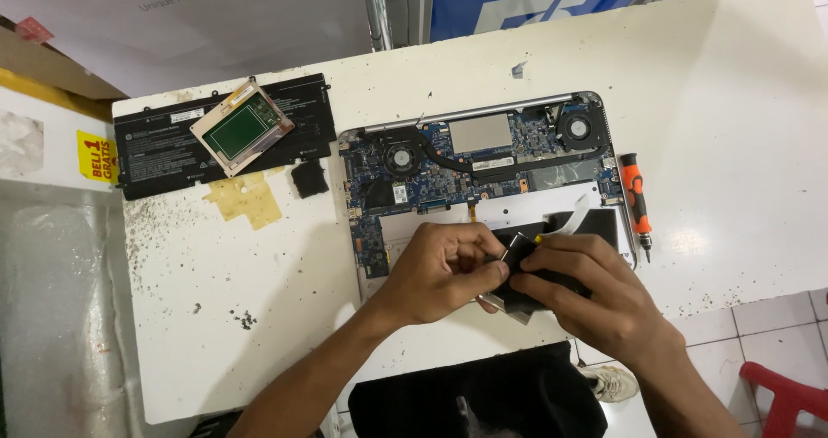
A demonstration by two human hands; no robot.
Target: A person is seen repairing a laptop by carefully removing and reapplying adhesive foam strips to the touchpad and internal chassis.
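An opened laptop (483,158) lies bottom-up on the white table (707,110), its blue circuit board, two fans and copper heat pipe exposed. Over its lower half, my left hand (440,270) pinches the edge of a thin black and silver sheet-like part (517,253). My right hand (595,296) grips the same part from the right, with a small yellow tip showing by its fingers. A white flat ribbon cable (569,221) curls just above my right hand.
A long black battery pack (164,149) lies at the table's back left with a green-faced touchpad module (241,129) on it. Beside them sit a yellow tape patch (246,198) and a small black piece (309,179). An orange-handled screwdriver (636,203) lies right of the laptop.
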